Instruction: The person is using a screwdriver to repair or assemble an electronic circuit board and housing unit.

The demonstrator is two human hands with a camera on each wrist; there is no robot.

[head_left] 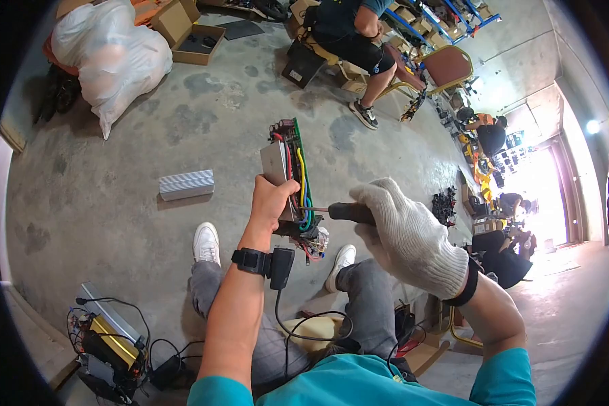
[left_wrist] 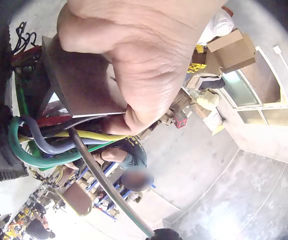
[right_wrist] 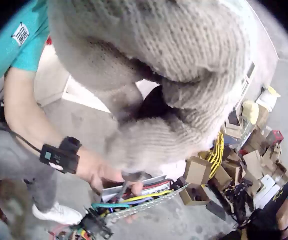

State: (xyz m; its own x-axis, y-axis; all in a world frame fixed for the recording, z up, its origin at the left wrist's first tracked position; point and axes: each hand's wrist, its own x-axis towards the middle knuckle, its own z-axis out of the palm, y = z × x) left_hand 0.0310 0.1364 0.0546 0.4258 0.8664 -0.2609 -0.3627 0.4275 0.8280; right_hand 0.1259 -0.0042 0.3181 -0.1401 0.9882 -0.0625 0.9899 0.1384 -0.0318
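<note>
Assembly position: the narrow electronics unit with green board, grey metal plate and coloured wires sits in the left grip, left of the right grip.
Long axis: runs away from the wearer; the black-handled screwdriver lies crosswise to it.
Nearer hand: left, in contact.
Left grip: bare, pinching the unit.
Right grip: gloved, curled round the screwdriver handle.
Shaft end: among the wires beside the plate; exact contact cannot be told.
Wire condition: teal and blue loops bulge at the near end.
Plate finish: smooth, flat.
</note>
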